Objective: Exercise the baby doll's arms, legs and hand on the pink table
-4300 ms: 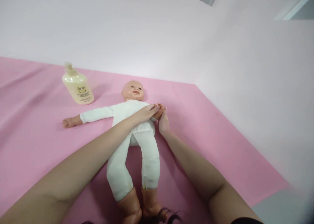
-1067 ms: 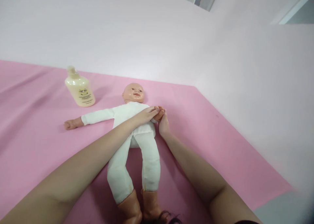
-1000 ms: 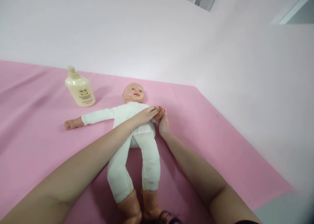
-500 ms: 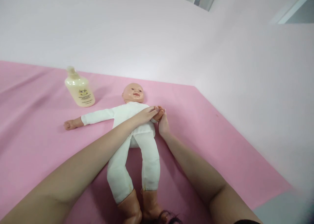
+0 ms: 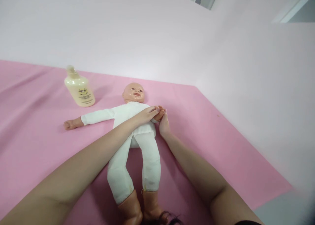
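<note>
A baby doll [image 5: 134, 133] in a white suit lies on its back on the pink sheet [image 5: 36, 136], head away from me, legs toward me. Its one arm stretches out to the left. My left hand [image 5: 147, 114] reaches across the doll's chest and closes on the doll's other hand [image 5: 159, 113] at the right of the body. My right hand [image 5: 163, 124] holds the same doll hand from below. The doll's arm on that side is mostly hidden by my hands.
A cream lotion bottle [image 5: 78, 88] with a pump stands on the sheet at the back left of the doll. Pale walls rise behind and to the right. The sheet's right edge runs diagonally at the lower right.
</note>
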### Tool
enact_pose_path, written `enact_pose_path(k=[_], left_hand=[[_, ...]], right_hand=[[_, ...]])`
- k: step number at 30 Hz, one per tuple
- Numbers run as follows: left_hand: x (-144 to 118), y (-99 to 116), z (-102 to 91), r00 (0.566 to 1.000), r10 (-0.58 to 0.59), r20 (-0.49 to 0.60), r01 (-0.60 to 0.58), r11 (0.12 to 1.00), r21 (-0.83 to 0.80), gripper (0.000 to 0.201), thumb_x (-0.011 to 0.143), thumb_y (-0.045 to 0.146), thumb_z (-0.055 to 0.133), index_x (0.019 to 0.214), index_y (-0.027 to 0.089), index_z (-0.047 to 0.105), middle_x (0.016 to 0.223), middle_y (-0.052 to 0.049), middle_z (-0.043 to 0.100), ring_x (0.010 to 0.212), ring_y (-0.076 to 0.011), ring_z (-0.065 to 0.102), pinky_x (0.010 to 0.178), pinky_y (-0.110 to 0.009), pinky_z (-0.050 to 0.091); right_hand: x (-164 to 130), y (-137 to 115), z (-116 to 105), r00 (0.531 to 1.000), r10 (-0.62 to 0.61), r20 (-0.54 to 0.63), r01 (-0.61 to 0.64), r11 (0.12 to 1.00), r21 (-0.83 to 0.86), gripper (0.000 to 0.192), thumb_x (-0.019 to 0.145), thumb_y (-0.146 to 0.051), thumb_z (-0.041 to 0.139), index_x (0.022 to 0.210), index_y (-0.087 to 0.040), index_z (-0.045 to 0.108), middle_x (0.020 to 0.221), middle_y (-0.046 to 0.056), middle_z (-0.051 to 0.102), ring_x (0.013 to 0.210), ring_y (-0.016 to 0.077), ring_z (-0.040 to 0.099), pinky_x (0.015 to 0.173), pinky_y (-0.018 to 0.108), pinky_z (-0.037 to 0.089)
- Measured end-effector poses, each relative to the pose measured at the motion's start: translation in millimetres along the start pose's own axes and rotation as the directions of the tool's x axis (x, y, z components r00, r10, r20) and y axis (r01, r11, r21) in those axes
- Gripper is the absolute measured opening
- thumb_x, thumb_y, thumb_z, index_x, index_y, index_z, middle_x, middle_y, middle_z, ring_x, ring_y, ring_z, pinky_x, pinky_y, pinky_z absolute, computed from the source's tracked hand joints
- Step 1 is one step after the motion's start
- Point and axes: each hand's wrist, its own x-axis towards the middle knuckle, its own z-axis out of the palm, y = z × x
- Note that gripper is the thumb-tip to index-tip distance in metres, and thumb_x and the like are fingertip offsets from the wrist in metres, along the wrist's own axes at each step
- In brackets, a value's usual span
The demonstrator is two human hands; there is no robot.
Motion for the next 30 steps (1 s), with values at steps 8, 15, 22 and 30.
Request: enact_pose_path(k=[8,15,22,30], left_hand=[[0.5,-0.6,0.7,1.000,0.010,-0.008,-0.010,1.000,0.015,0.056,0.085,0.064,0.044,0.099,0.014,0.063,0.105,-0.010,0.070,0.102,-0.0259,0.061,0.095,-0.038,0.044],[0.0,2.0,1.0,1.000,0.008,-0.010,-0.008,1.000,0.010,0.056,0.086,0.064,0.044,0.097,0.013,0.062,0.101,-0.010,0.070,0.099,-0.0249,0.061,0.093,-0.037,0.044],[0.9,-0.4,0.8,1.000,0.003,-0.006,-0.003,1.000,0.004,0.057,0.085,0.066,0.044,0.096,0.013,0.062,0.101,-0.010,0.069,0.100,-0.0251,0.060,0.094,-0.038,0.044],[0.6,-0.2,0.9,1.000,0.004,-0.004,-0.004,1.000,-0.003,0.059,0.083,0.068,0.045,0.099,0.013,0.062,0.105,-0.011,0.069,0.102,-0.0259,0.060,0.095,-0.038,0.043]], right_hand=[[-2.5,-3.6,1.4,1.000,0.020,0.004,-0.020,1.000,-0.006,0.045,0.092,-0.054,0.037,0.105,-0.023,0.068,0.120,0.001,0.070,0.124,0.0174,0.057,0.117,0.038,0.034],[-2.3,-2.8,0.6,1.000,-0.003,0.022,0.002,1.000,0.003,0.047,0.091,-0.056,0.038,0.106,-0.023,0.068,0.118,0.001,0.071,0.125,0.0176,0.056,0.116,0.037,0.035],[-3.0,-4.0,1.3,1.000,0.003,0.019,-0.003,1.000,0.021,0.046,0.092,-0.053,0.038,0.107,-0.021,0.068,0.118,0.001,0.071,0.124,0.0175,0.057,0.116,0.037,0.034],[-0.9,0.0,-0.5,1.000,0.001,0.020,-0.002,0.999,0.041,0.044,0.093,-0.049,0.037,0.104,-0.021,0.069,0.115,0.000,0.072,0.122,0.0171,0.058,0.115,0.036,0.036]])
